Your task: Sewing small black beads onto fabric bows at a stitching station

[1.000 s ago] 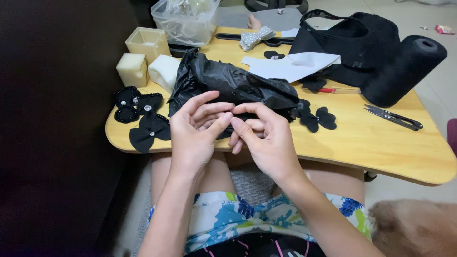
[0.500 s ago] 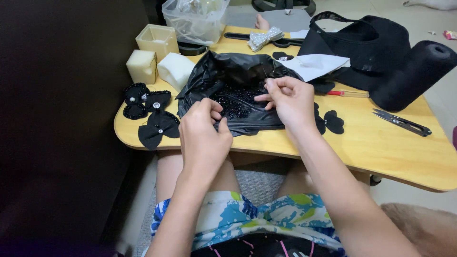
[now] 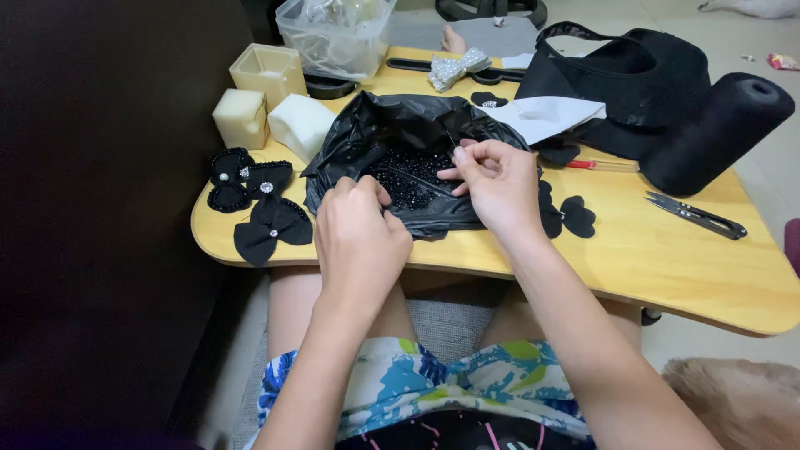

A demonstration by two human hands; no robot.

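An open black plastic bag [image 3: 400, 125] lies on a small wooden lap table [image 3: 650, 250], with a heap of small black beads [image 3: 408, 171] inside it. My right hand [image 3: 496, 187] reaches into the bag's mouth, its fingertips pinched on a thin needle [image 3: 417, 179] that points left across the beads. My left hand [image 3: 358, 242] rests at the bag's near edge. Its fingers are curled inward, and what they hold is hidden.
Black beaded fabric bows [image 3: 271, 221] lie at the table's left, with black fabric petals [image 3: 575, 215] right of the bag. Behind are foam blocks [image 3: 242, 117], a clear plastic tub [image 3: 337, 37], a silver bow [image 3: 454, 68] and a black cloth bag [image 3: 633, 75]. A black thread cone [image 3: 717, 129] and thread snips [image 3: 696, 217] lie at right.
My hands were together in front of the table a second ago. The right hand has since reached forward into the bag of beads, and the left has moved up to the bag's near edge.
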